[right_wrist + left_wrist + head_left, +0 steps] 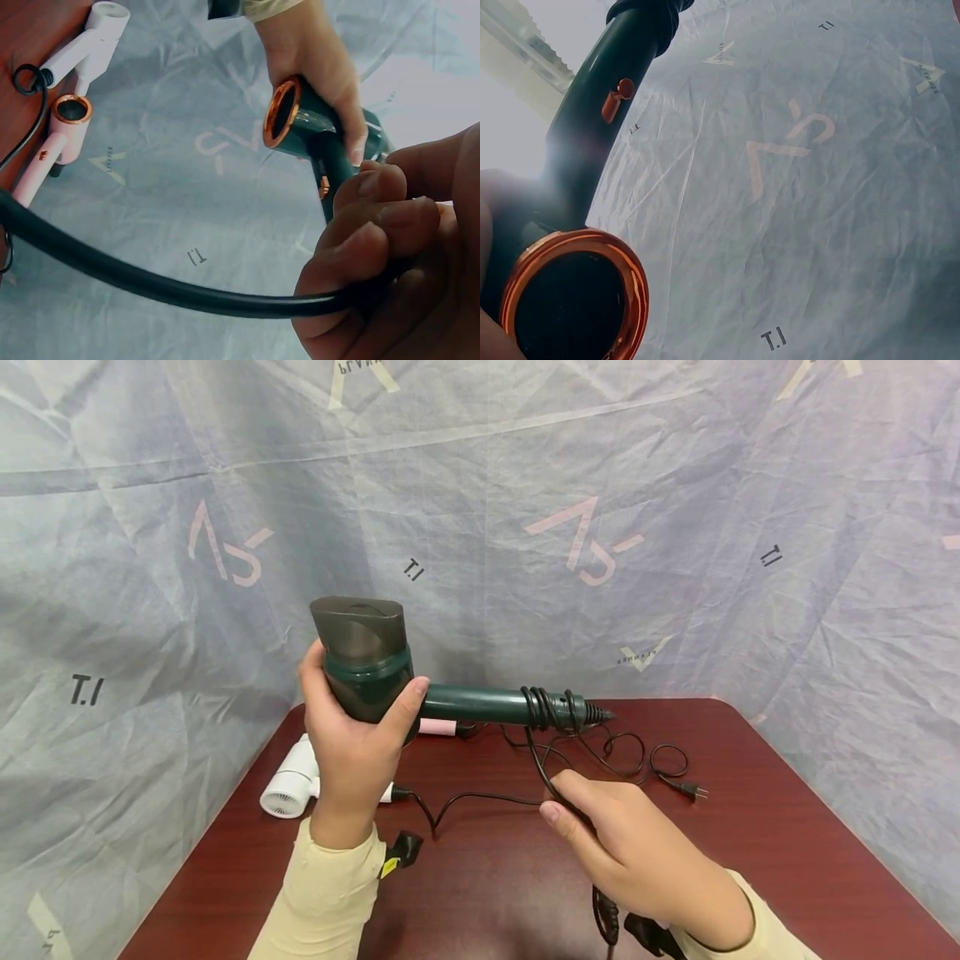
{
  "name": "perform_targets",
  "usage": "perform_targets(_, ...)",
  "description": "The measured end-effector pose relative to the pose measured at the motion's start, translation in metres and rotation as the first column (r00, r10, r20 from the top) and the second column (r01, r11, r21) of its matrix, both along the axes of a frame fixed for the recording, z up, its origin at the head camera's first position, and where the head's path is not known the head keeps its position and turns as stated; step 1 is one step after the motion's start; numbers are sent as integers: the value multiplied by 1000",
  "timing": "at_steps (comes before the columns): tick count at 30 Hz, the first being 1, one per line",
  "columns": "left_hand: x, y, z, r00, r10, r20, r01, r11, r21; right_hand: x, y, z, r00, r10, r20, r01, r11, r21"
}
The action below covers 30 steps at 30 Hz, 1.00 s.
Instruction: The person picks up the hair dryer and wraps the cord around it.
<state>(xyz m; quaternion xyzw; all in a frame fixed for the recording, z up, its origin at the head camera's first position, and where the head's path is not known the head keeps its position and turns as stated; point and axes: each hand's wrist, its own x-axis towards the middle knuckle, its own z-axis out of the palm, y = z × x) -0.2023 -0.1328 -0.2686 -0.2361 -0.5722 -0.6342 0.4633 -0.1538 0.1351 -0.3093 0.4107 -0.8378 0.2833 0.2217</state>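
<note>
At far left on the reddish-brown table (480, 881), lying partly hidden: a white hair dryer (288, 783). Next, above the tabletop, a left hand (348, 743) with thumb and fingers wrapped round the barrel of a dark green hair dryer (367, 685), flattened nozzle (358, 633) pointing upward. Just beyond and below, mostly blocked from the head view, a pink hair dryer (437, 727). Stretching rightward from the left hand, long axis nearly level, the green handle (472, 703), ringed near its tip by several turns of black cord (536, 758). Below those turns and nearer to them than the left, a right hand (637, 852) with the cord pinched between thumb and fingers. Key to the scene: one slanting length of cord, running down from handle to right fingertips. Seen beneath that hand, a dark hanging bundle (609, 918); cannot tell whether cord alone or plug too. Lying at far right, a two-pin plug (688, 790) beside loose black loops (672, 747). No container in view.
</note>
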Motion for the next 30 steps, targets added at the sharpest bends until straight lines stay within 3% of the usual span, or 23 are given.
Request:
perform_targets(9, -2, 0, -2, 998, 30, -49, -32, 998, -49, 6, 4, 5, 1000, 8, 9, -8, 1000, 5)
perform_targets(15, 1, 3, 1, 993, 90, -76, -99, 987, -125, 9, 8, 9, 1000, -2, 13, 2, 1000, -6)
perform_targets(23, 5, 5, 0, 977, 194, -91, -212, 937, -279, 3, 11, 10, 994, -6, -112, -1, 998, -63)
perform_targets(26, 0, 3, -4, 970, 221, -104, -243, 917, -316, 0, 11, 9, 985, -9, -173, -6, 996, -87)
perform_targets(30, -9, -2, -12, 971, 213, -110, -238, 907, -347, -4, 12, 10, 971, -9, -239, -22, 992, -126)
